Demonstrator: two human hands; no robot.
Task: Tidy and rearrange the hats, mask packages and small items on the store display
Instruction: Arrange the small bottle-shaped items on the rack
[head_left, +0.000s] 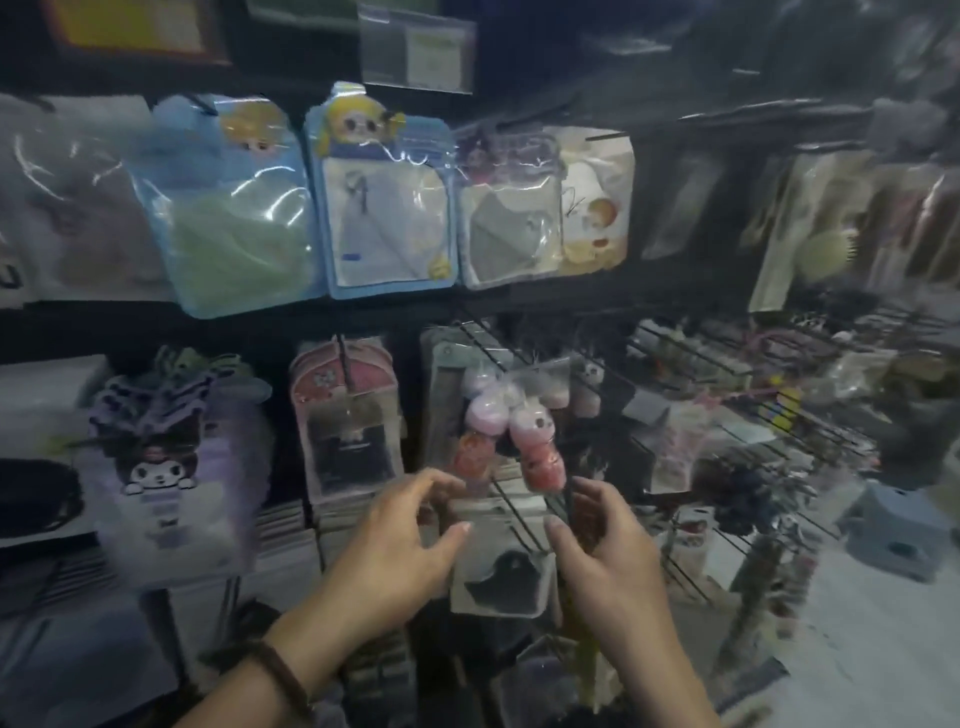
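Note:
A clear mask package (500, 569) with a dark mask inside hangs low in the middle of the display. My left hand (402, 540) grips its left edge with curled fingers. Its right edge is held by my right hand (602, 545), whose thumb presses the front. Just above hangs a clear bag of pink and red character balls (511, 431) on a black hook. More mask packages hang in rows: a blue one with a green mask (228, 208), a blue one with a white mask (387, 208), a grey-mask one (506, 223), a purple cartoon one (166, 467) and a pink one (345, 415).
Black wire hooks (524, 525) jut out between my hands. A wire rack (727, 395) with small trinkets stretches to the right. A grey-blue step stool (904, 530) stands on the floor at the far right. Stacks of packages (291, 525) sit below the pink one.

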